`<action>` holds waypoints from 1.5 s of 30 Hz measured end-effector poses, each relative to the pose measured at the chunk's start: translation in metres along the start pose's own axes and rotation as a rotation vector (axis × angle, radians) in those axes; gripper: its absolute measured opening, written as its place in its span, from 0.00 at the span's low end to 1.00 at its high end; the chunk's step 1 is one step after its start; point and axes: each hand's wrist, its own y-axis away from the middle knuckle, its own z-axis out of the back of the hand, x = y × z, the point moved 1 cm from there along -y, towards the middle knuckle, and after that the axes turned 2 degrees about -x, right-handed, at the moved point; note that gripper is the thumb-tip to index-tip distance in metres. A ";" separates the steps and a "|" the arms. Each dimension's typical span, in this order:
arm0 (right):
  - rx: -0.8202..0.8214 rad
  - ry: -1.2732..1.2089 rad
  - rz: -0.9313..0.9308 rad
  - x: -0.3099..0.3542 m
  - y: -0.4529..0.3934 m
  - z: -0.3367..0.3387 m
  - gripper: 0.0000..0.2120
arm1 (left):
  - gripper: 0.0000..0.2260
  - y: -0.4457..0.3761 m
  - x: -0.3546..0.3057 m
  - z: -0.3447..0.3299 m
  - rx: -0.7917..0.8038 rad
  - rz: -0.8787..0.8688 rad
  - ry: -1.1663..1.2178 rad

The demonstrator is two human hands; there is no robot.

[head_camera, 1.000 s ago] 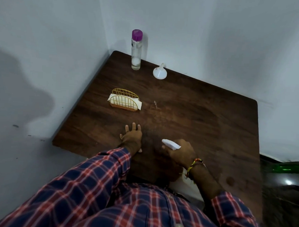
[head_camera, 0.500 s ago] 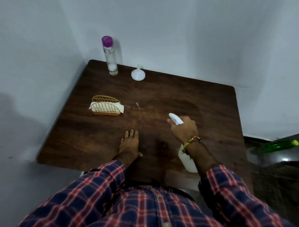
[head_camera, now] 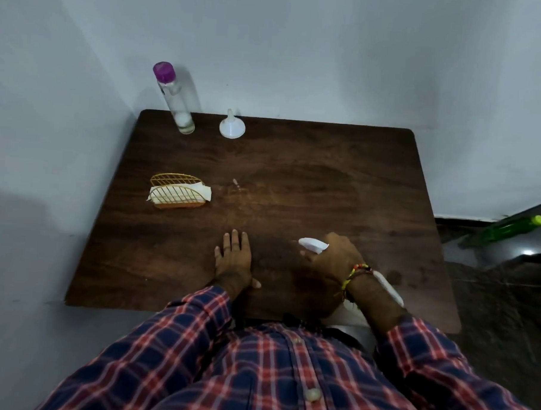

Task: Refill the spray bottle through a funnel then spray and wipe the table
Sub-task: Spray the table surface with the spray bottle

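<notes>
My right hand (head_camera: 335,257) grips the white spray bottle (head_camera: 313,245) by its head, nozzle pointing left over the dark wooden table (head_camera: 295,181); the bottle's body runs down under my wrist near the front edge. My left hand (head_camera: 233,259) rests flat on the table, fingers straight. A clear bottle with a purple cap (head_camera: 174,98) stands at the far left corner. Beside it a white funnel (head_camera: 232,126) sits upside down. A gold wire holder with white napkins (head_camera: 177,192) is on the left side.
Walls close in on the table's far and left sides. A green bottle (head_camera: 510,229) lies on the dark floor to the right. A small pale smear (head_camera: 236,184) marks the table's middle.
My right hand with the spray bottle moved forward over the table, then drew back a little toward me. The view swung right. My left hand stayed flat.
</notes>
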 end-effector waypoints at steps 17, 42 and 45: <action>-0.405 -0.311 -0.324 -0.047 -0.020 0.084 0.24 | 0.54 -0.030 -0.074 0.020 0.126 -0.187 -0.238; 0.040 0.149 -0.140 -0.052 0.016 0.013 0.26 | 0.49 -0.039 -0.076 0.035 0.163 -0.130 -0.098; 0.004 0.149 -0.068 -0.025 0.006 0.009 0.27 | 0.39 -0.040 -0.053 0.050 0.130 -0.085 0.087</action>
